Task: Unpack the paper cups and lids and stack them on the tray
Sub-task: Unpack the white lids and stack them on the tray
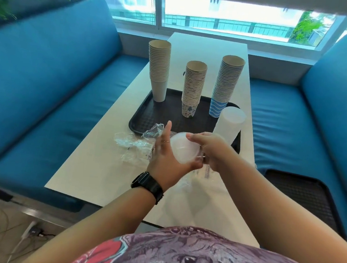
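Head view: both hands meet at centre frame over a white table, working a batch of lids out of thin clear wrap. The left hand cups the pale lids from the left with its fingers mostly straight, thumb underneath as far as I can tell; the right hand is curled over their right edge, where it seems to be pinching wrap and lids together.

Above them in the frame sits the black tray, carrying three cup stacks: a plain one at its left, a patterned one in the middle and a blue-striped one at the right. A stack of lids already stands at the tray's right edge, close to the right hand.

The likely trouble: the slippery wrap could let the loose lids slide apart and spill, or a sideways pull could knock that nearby lid stack or the tall cups, which look easy to topple.

Crumpled wrap lies left of the hands. Blue benches flank the table, a window fills the top, a second tray rests lower right.
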A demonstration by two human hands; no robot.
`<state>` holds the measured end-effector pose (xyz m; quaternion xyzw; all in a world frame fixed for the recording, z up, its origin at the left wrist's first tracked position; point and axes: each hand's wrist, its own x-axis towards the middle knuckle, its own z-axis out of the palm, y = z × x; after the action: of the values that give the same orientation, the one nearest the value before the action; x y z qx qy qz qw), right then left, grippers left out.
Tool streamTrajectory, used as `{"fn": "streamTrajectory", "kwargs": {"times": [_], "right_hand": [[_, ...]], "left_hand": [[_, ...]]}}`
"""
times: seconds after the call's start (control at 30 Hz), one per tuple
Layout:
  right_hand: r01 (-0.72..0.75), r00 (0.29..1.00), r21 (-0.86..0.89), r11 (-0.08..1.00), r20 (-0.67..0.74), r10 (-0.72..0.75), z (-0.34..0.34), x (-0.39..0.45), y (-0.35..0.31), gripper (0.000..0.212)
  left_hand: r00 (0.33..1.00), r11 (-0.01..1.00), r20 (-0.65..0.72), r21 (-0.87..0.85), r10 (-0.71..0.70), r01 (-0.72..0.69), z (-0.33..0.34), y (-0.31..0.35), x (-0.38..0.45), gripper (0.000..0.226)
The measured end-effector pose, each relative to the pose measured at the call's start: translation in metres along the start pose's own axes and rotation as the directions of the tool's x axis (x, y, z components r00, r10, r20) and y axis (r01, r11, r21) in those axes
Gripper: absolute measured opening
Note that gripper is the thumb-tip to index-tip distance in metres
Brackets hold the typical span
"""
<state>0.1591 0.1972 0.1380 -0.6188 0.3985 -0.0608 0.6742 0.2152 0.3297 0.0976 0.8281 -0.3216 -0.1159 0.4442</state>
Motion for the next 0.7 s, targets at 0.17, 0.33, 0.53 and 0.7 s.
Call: {"fn": "streamTrajectory", "kwargs": {"times": [0.17,0.33,0.53,0.7], "right_hand": [[-0.178,0.983,0.174,0.968,-0.009,0.182,-0.001,-0.002,-0.004,0.029],[-0.314,0.949,0.243,0.918,0.078,0.305,0.0,-0.004,-0.003,0.038],[-0.346,0.938,0.284,0.894,0.1,0.331,0.0,-0.004,-0.001,0.035],[-0.319,0.943,0.342,0.884,0.023,0.331,-0.002,0.0,0.001,0.039]], "left_hand": [[0.998,0.997,-0.017,-0.036,0.068,-0.069,0.002,-0.009,-0.004,0.129],[0.995,0.987,0.046,-0.133,0.093,-0.086,0.003,-0.011,-0.009,0.129],[0.999,0.937,0.047,-0.349,0.022,-0.004,0.004,-0.006,-0.012,0.109],[0.996,0.988,0.088,-0.157,0.005,0.009,0.005,-0.003,-0.01,0.101]]}}
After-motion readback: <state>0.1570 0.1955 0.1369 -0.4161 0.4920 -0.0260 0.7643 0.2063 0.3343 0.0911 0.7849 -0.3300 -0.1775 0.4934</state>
